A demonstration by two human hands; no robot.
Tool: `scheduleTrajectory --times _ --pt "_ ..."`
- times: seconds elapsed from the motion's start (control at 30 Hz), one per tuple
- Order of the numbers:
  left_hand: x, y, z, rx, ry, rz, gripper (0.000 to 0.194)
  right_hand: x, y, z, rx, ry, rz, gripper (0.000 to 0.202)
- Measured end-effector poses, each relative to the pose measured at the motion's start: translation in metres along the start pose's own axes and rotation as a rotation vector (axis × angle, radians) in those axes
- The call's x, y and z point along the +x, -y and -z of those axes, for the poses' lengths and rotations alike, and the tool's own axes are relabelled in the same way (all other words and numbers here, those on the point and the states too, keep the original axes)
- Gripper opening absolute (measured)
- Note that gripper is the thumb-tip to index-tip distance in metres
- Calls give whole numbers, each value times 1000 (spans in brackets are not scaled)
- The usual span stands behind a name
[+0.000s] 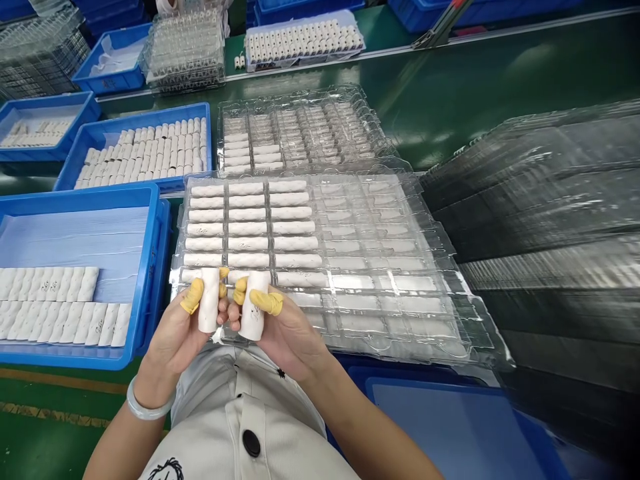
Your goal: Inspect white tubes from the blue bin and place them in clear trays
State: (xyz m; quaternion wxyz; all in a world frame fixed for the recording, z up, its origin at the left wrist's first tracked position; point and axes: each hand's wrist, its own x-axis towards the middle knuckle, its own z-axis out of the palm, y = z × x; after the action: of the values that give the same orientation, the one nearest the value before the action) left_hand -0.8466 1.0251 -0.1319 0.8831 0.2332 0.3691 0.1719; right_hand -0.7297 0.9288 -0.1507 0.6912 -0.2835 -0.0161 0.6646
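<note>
My left hand point(174, 333) grips a white cylindrical piece point(209, 303), held upright between thumb and fingers. Beside it, my right hand point(290, 337) is closed around a second white cylindrical piece point(251, 325), slightly tilted and with a small dark marking. Yellow finger covers show on both thumbs and on some fingers. Both pieces are over the near edge of a clear plastic tray point(417, 247), whose left columns hold rows of similar white pieces point(293, 228) lying on their sides. What the pieces are, I cannot tell.
At left, a blue bin point(145, 287) carries rows of white pieces on a pale sheet. Behind it stands another filled blue bin point(210, 143). A partly filled clear tray point(370, 127) lies beyond mine. Tall stacked clear trays point(550, 220) rise at right.
</note>
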Motion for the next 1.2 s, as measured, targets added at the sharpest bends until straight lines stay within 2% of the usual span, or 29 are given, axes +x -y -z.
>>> scheduleTrajectory --times 0.27,0.5,0.63,0.77,1.0,1.2 --pt "4 -1 0 -38 -109 65 45 0 5 -5 36 -45 -18 53" --pt "5 -2 1 -109 -88 84 42 1 5 -6 117 10 -5 40" --pt "4 -1 1 -100 -64 67 44 2 3 -3 95 18 -9 42" --pt "5 1 2 -100 -53 20 33 2 3 0 91 23 -16 42" --pt "5 -2 -4 -35 -189 23 41 -3 5 0 30 -13 3 31" --pt "3 1 -5 -42 -47 66 47 -4 4 0 -62 -5 0 37"
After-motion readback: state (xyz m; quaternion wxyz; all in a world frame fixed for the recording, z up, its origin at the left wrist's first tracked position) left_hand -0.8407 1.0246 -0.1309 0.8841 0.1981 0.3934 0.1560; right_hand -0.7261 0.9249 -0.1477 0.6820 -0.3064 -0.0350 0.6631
